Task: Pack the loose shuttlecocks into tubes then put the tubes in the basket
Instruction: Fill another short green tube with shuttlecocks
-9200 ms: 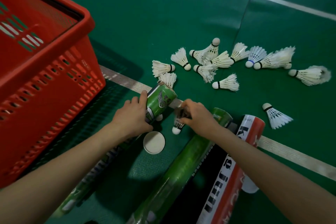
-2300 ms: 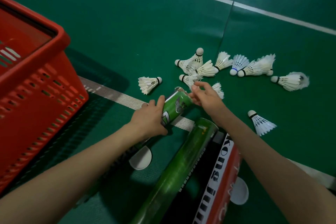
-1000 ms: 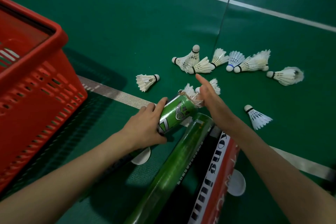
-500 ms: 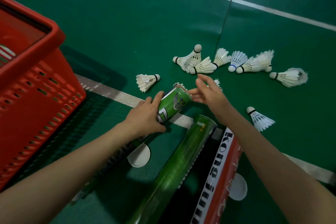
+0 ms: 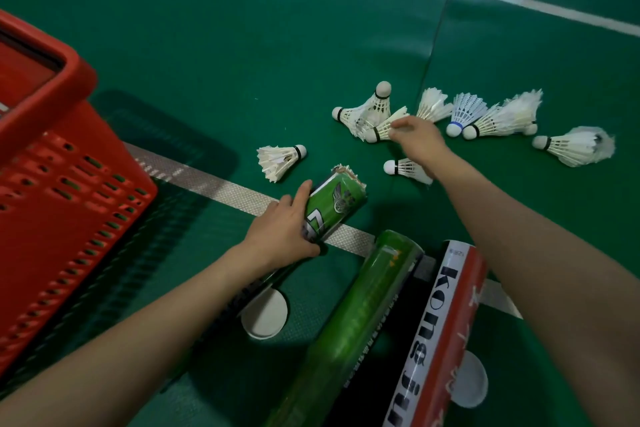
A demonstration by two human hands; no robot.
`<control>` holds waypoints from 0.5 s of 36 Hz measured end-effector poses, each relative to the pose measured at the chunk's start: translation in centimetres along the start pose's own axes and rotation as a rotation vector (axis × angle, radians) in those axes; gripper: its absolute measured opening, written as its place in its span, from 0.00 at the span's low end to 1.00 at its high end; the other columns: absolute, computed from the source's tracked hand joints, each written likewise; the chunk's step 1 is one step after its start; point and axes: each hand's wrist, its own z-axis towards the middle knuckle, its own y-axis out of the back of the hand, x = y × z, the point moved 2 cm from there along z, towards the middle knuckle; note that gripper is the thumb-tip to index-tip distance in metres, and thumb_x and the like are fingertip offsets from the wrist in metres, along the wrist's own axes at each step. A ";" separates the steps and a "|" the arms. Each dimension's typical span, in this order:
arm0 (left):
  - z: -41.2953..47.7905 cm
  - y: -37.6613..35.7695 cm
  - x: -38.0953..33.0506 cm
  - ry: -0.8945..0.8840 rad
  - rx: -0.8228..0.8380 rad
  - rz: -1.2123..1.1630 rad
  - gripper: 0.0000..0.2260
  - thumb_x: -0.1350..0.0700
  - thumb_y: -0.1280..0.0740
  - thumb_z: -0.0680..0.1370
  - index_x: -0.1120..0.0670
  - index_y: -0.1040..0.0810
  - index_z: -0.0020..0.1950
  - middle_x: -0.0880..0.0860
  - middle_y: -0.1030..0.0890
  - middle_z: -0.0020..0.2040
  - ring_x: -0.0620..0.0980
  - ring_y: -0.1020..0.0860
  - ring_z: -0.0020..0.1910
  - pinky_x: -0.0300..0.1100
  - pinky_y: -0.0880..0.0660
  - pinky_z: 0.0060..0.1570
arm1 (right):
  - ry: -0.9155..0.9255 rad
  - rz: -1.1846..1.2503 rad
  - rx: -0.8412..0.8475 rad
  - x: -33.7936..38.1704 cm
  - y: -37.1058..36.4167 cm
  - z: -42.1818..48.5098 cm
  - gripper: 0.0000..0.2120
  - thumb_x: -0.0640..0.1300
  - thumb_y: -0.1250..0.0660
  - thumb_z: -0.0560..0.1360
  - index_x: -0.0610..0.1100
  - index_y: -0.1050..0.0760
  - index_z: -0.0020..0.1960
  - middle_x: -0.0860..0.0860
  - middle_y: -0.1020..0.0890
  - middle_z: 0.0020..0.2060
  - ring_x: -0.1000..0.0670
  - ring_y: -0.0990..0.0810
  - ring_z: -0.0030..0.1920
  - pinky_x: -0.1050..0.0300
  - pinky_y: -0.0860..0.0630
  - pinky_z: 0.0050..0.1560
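My left hand (image 5: 280, 232) grips a green tube (image 5: 332, 210) near its open end, where white feathers stick out past the rim. My right hand (image 5: 417, 139) reaches over the heap of loose white shuttlecocks on the green floor, and its fingers close on the feathers of one shuttlecock (image 5: 381, 130). Another shuttlecock (image 5: 407, 170) lies just under my right wrist. One more shuttlecock (image 5: 278, 159) lies alone to the left of the tube's mouth. The red basket (image 5: 65, 184) stands at the left.
A second green tube (image 5: 360, 322) and a red-white-black tube (image 5: 433, 340) lie side by side at the bottom centre. Two white caps (image 5: 265, 317) (image 5: 471, 385) lie on the floor. More shuttlecocks (image 5: 502, 118) (image 5: 575, 147) lie to the right. White court lines cross the floor.
My right hand left the tube's mouth and moved up and right to the shuttlecock heap. The feathers in the tube now sit deeper. My left hand keeps holding the tube.
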 end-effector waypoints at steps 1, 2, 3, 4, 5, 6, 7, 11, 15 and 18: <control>0.0 0.0 0.1 0.003 0.000 -0.004 0.50 0.45 0.27 0.68 0.47 0.59 0.77 0.56 0.31 0.63 0.56 0.31 0.60 0.49 0.28 0.51 | 0.012 0.008 -0.022 -0.1 0.0 -0.2 0.14 0.42 0.37 0.78 0.43 0.25 0.64 0.47 0.23 0.62 0.49 0.26 0.61 0.58 0.32 0.60; 0.1 0.1 0.1 0.006 0.000 -0.007 0.49 0.45 0.27 0.68 0.47 0.59 0.77 0.55 0.31 0.63 0.56 0.32 0.61 0.49 0.28 0.52 | 0.026 0.006 -0.055 -0.2 0.0 -0.5 0.14 0.41 0.37 0.78 0.43 0.25 0.63 0.48 0.23 0.62 0.49 0.26 0.61 0.59 0.32 0.58; 0.1 0.1 0.2 0.008 0.000 -0.010 0.49 0.45 0.27 0.68 0.47 0.59 0.77 0.55 0.32 0.63 0.56 0.32 0.61 0.49 0.28 0.52 | 0.045 0.001 -0.089 -0.3 0.0 -0.9 0.13 0.41 0.38 0.79 0.43 0.24 0.62 0.48 0.23 0.61 0.50 0.26 0.60 0.60 0.32 0.56; 0.1 0.1 0.2 0.008 0.000 -0.012 0.49 0.45 0.27 0.68 0.47 0.59 0.77 0.55 0.32 0.63 0.56 0.32 0.61 0.49 0.28 0.52 | 0.072 -0.004 -0.118 -0.4 0.0 -1.3 0.12 0.41 0.38 0.79 0.44 0.23 0.61 0.49 0.23 0.60 0.52 0.25 0.58 0.61 0.32 0.55; 0.1 0.1 0.2 0.009 0.002 -0.014 0.49 0.45 0.27 0.68 0.47 0.59 0.77 0.55 0.32 0.63 0.56 0.32 0.61 0.49 0.28 0.53 | 0.104 -0.011 -0.144 -0.5 0.0 -1.7 0.10 0.41 0.37 0.78 0.44 0.22 0.58 0.50 0.22 0.58 0.53 0.26 0.55 0.61 0.33 0.53; 0.0 0.2 0.2 0.010 0.004 -0.016 0.49 0.45 0.27 0.68 0.46 0.59 0.77 0.55 0.32 0.64 0.55 0.32 0.61 0.49 0.28 0.53 | 0.138 -0.016 -0.167 -0.7 0.0 -2.2 0.08 0.41 0.36 0.78 0.44 0.22 0.56 0.51 0.22 0.56 0.54 0.26 0.54 0.62 0.33 0.52; 0.0 0.2 0.2 0.011 0.004 -0.017 0.49 0.45 0.27 0.68 0.46 0.58 0.77 0.55 0.32 0.64 0.55 0.32 0.62 0.49 0.28 0.53 | 0.177 -0.014 -0.187 -0.8 0.1 -2.7 0.06 0.40 0.35 0.77 0.44 0.21 0.53 0.51 0.21 0.54 0.55 0.26 0.52 0.63 0.33 0.52; -0.3 0.3 0.0 -0.001 -0.004 -0.021 0.49 0.45 0.26 0.67 0.46 0.58 0.77 0.55 0.31 0.64 0.56 0.32 0.61 0.51 0.27 0.54 | 0.432 0.098 -0.250 -1.2 0.7 -5.6 0.04 0.37 0.33 0.76 0.46 0.24 0.47 0.50 0.20 0.45 0.55 0.24 0.47 0.62 0.28 0.51; -1.2 0.5 -0.4 -0.036 -0.029 -0.032 0.50 0.46 0.26 0.66 0.46 0.57 0.77 0.55 0.30 0.62 0.55 0.31 0.59 0.52 0.26 0.53 | 0.443 0.285 -0.159 -1.6 1.3 -8.6 0.10 0.37 0.36 0.77 0.46 0.27 0.57 0.55 0.25 0.42 0.58 0.26 0.42 0.63 0.27 0.47; -2.1 0.6 -1.0 -0.078 -0.038 -0.035 0.50 0.46 0.26 0.66 0.46 0.58 0.77 0.55 0.30 0.62 0.54 0.31 0.57 0.50 0.26 0.52 | 0.391 0.358 -0.040 -1.6 1.2 -10.3 0.13 0.38 0.37 0.78 0.51 0.29 0.59 0.55 0.26 0.40 0.58 0.27 0.40 0.61 0.27 0.48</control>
